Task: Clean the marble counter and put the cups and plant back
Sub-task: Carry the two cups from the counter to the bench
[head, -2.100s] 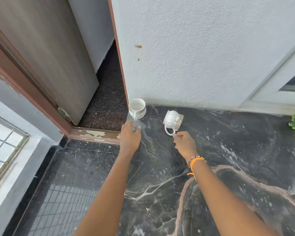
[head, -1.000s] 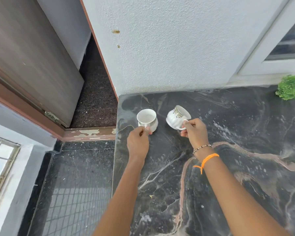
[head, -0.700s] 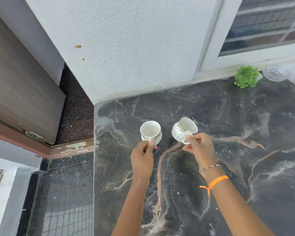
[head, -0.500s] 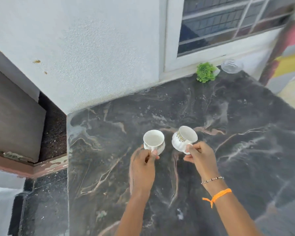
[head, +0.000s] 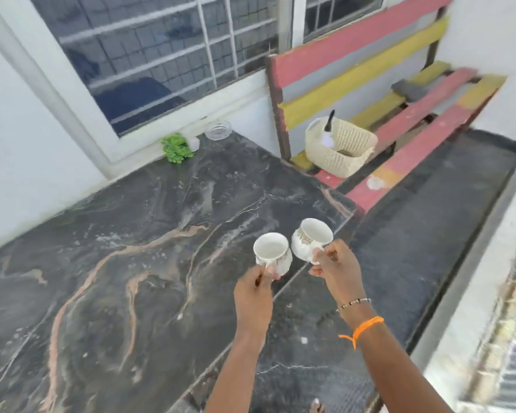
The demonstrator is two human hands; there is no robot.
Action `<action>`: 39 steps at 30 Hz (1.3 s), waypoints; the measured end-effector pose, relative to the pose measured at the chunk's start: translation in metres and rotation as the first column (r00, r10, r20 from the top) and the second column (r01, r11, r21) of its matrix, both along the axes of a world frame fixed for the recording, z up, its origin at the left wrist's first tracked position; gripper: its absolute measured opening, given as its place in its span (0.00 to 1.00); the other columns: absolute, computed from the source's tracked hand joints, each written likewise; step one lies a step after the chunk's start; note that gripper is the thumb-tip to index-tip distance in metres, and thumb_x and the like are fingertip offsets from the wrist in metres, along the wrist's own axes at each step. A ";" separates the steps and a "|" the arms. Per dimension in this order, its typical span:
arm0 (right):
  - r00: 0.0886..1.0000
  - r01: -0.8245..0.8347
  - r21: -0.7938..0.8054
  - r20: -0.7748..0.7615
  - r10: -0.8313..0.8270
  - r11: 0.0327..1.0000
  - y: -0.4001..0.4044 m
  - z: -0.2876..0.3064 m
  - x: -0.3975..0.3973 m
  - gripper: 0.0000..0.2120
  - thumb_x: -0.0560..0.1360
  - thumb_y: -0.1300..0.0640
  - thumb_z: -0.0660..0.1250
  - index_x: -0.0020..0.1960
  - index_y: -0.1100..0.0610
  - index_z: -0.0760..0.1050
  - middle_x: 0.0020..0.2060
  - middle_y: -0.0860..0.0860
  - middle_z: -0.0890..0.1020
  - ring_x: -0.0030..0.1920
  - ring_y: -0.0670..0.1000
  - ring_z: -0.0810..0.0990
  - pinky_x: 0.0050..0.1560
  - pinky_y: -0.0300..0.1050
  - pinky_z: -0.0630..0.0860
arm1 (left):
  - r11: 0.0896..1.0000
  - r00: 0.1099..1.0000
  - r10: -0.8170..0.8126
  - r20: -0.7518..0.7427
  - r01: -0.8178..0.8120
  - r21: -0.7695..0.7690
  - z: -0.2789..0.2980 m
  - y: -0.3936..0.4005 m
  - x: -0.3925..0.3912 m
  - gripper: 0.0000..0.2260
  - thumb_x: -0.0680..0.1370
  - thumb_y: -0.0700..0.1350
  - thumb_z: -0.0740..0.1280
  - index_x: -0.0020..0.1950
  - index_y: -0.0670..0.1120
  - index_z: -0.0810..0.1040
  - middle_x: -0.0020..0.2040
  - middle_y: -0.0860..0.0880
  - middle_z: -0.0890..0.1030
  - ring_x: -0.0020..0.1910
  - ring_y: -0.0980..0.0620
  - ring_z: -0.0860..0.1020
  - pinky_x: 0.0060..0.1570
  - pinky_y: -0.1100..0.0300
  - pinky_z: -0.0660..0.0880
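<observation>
Both cups lifted off table since earlier, now over its 3 o'clock edge. Left hand [head: 252, 296] grip pinches left cup [head: 271, 254] handle; right hand [head: 335, 271] grip closed on right cup [head: 310, 238] handle. Plant [head: 176, 147] at 11 o'clock by window.

Home balcony: barred window [head: 161, 55], painted bench [head: 399, 93], marble counter [head: 131, 263].
</observation>
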State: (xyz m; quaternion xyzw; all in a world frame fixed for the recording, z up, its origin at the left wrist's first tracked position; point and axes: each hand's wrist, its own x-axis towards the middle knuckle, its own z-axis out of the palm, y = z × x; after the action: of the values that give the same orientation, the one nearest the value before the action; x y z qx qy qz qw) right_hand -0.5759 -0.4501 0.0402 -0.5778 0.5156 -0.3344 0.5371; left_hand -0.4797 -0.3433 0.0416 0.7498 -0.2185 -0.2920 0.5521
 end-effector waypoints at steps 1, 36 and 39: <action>1.000 0.025 -0.008 -0.001 -0.025 1.000 -0.010 0.000 -0.015 0.13 0.76 0.63 0.64 0.35 0.58 0.65 0.35 0.52 0.72 0.30 0.49 0.77 0.31 0.36 0.78 | 1.000 1.000 -0.018 0.003 0.018 0.003 0.001 -0.012 -0.012 0.13 0.79 0.41 0.62 0.34 0.46 0.76 0.24 0.56 0.68 0.27 0.58 0.63 0.30 0.65 0.59; 0.971 0.157 0.294 -0.220 -0.093 0.943 -0.483 -0.131 -0.126 0.11 0.75 0.65 0.63 0.37 0.58 0.64 0.43 0.54 0.72 0.32 0.49 0.74 0.41 0.50 0.79 | 0.928 0.988 -0.116 -0.106 0.145 0.344 -0.138 -0.520 -0.096 0.17 0.77 0.45 0.64 0.29 0.44 0.68 0.22 0.54 0.63 0.25 0.53 0.61 0.28 0.58 0.58; 0.963 0.104 0.340 -0.270 -0.008 0.935 -0.524 -0.162 -0.123 0.12 0.75 0.65 0.63 0.36 0.57 0.63 0.40 0.54 0.72 0.37 0.55 0.76 0.39 0.48 0.81 | 0.909 0.987 -0.072 -0.147 0.125 0.398 -0.165 -0.551 -0.102 0.15 0.78 0.45 0.64 0.33 0.41 0.71 0.25 0.52 0.67 0.26 0.53 0.66 0.29 0.59 0.61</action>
State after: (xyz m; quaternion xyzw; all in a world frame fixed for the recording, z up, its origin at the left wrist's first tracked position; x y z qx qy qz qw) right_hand -0.6992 -0.9743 -0.1213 -0.4970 0.6504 -0.1721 0.5480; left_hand -0.5819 -0.8947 -0.1235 0.8155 -0.1549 -0.4061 0.3822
